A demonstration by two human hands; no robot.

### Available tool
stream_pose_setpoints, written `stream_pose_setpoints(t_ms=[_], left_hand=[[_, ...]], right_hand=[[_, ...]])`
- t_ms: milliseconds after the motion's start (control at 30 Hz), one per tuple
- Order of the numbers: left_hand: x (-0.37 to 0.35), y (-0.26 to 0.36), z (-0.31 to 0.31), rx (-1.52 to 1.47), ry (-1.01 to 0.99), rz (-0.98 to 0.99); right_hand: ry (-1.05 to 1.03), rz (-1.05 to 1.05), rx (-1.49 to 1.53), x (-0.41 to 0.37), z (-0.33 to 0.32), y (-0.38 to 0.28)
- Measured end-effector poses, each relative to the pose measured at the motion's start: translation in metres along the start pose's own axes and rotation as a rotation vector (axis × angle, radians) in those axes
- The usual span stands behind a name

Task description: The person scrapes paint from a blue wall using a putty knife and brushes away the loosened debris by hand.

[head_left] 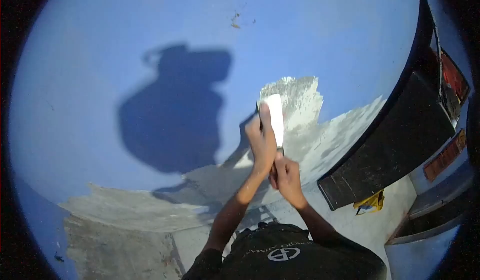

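Observation:
A scraper (276,117) with a broad pale blade lies against the blue wall (325,35), at the left edge of a scraped grey and white patch (304,105). My right hand (288,175) is closed round its handle, just below the blade. Higher up, my left hand (261,142) presses on the blade's left side, its thumb or a finger stretched along it. The palm side of the left hand and part of the handle are hidden.
A large black panel (395,135) stands at the right, with a yellow bag (370,203) on the floor beneath it. Bare grey plaster (120,245) covers the lower left wall. A dark shadow falls on the wall at left.

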State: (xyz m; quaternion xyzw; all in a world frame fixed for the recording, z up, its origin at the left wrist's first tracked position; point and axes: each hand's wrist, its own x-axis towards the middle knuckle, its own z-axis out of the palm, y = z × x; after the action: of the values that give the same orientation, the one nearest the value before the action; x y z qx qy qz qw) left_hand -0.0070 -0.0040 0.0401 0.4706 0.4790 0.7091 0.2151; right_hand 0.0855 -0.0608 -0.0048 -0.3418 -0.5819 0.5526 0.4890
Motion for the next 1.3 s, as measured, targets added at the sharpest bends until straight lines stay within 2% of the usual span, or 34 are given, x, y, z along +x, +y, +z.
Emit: stream_pose_setpoints(t_ms=[67, 133, 200, 267, 300, 367, 467, 567, 633, 700, 733, 767, 833, 933, 1000, 1033, 1067, 1100, 1167, 1200, 1300], left_hand=[[0.021, 0.029, 0.006, -0.009, 0.0, 0.074], [0.03, 0.026, 0.011, -0.035, 0.001, 0.086], [0.017, 0.043, 0.005, -0.045, -0.03, 0.076], [0.0, 0.019, 0.013, -0.074, 0.04, 0.058], [0.0, 0.015, 0.016, -0.099, 0.099, 0.024], [0.013, 0.003, 0.017, 0.054, 0.061, 0.118], [0.02, 0.042, 0.023, -0.035, 0.003, 0.031], [0.004, 0.005, 0.028, -0.002, 0.0, -0.032], [0.006, 0.006, 0.036, -0.071, 0.062, 0.033], [0.02, 0.012, 0.036, 0.112, 0.05, 0.088], [0.022, 0.049, 0.038, 0.017, 0.017, 0.139], [0.019, 0.056, 0.035, -0.006, -0.037, 0.031], [0.017, 0.034, 0.029, 0.122, -0.012, 0.039], [0.003, 0.018, 0.038, 0.065, 0.092, 0.085], [0.015, 0.034, 0.035, 0.084, 0.049, 0.131], [0.019, 0.044, 0.035, 0.097, 0.007, 0.165], [0.023, 0.045, 0.037, 0.051, -0.004, 0.045], [0.022, 0.038, 0.036, 0.049, 0.002, 0.046], [0.016, 0.018, 0.027, 0.23, 0.061, 0.139], [0.004, 0.025, 0.028, 0.114, 0.098, 0.122], [0.018, 0.024, 0.028, 0.184, 0.147, 0.133]], right_hand=[[0.017, -0.077, 0.036, 0.014, 0.002, -0.023], [0.012, -0.092, 0.029, 0.016, 0.002, -0.035], [0.002, -0.119, 0.023, 0.012, 0.0, -0.03], [-0.029, -0.012, 0.044, -0.001, -0.008, -0.006], [-0.035, -0.022, 0.05, 0.005, -0.006, -0.008], [-0.005, -0.025, 0.123, 0.005, -0.006, -0.014], [-0.048, 0.009, 0.201, 0.008, -0.016, -0.03], [-0.068, 0.031, 0.215, 0.002, -0.024, -0.011], [-0.081, 0.04, 0.198, 0.006, -0.027, -0.011], [-0.054, -0.04, 0.224, 0.013, -0.023, -0.02], [0.068, 0.033, 0.247, 0.015, -0.012, -0.035], [0.081, 0.039, 0.244, 0.013, -0.011, -0.032], [-0.095, -0.012, 0.315, 0.017, -0.017, -0.022], [-0.087, 0.013, 0.241, 0.007, -0.026, -0.014], [-0.056, 0.044, 0.206, 0.007, -0.022, -0.017], [-0.047, -0.014, 0.213, 0.013, -0.016, -0.027], [-0.042, -0.078, 0.215, 0.016, -0.015, -0.034], [-0.047, -0.079, 0.211, 0.016, -0.019, -0.032], [-0.134, -0.008, 0.219, 0.013, -0.022, -0.024], [-0.132, -0.019, 0.18, 0.007, -0.024, -0.02], [-0.104, -0.057, 0.113, 0.019, -0.02, -0.022]])
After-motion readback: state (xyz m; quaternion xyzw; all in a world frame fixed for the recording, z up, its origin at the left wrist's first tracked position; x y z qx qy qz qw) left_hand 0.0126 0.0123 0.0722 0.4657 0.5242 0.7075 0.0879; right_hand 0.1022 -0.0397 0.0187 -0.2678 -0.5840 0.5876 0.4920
